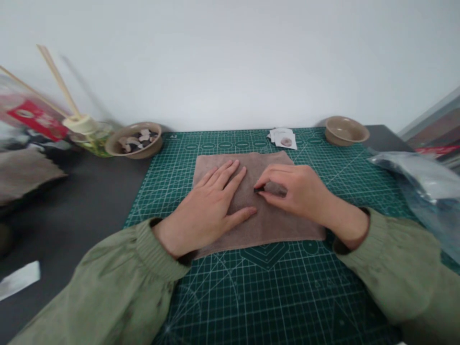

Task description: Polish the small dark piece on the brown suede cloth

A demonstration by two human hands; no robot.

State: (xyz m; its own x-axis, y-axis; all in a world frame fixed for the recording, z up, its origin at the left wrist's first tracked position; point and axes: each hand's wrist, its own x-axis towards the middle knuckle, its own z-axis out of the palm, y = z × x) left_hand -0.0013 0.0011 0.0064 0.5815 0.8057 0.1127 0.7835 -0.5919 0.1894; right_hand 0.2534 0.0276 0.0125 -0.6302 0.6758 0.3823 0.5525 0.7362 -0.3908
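A brownish-pink cloth [273,220] lies spread over the middle of a green cutting mat [230,292]. Flat on the cloth's left part rests my left hand [212,206], its fingers stretched out and holding nothing. Over the right part, my right hand [294,187] pinches a small dark piece [258,189] between thumb and fingertips, close to or touching the cloth. Most of that piece is hidden by the fingers, so its kind is unclear.
A tan bowl [138,139] with several dark and pinkish pieces stands at the back left, beside a reed diffuser [88,132]. Another tan bowl [347,131] is at the back right. Small white cards [283,137] lie behind the cloth. Clear plastic [424,187] sits at the right.
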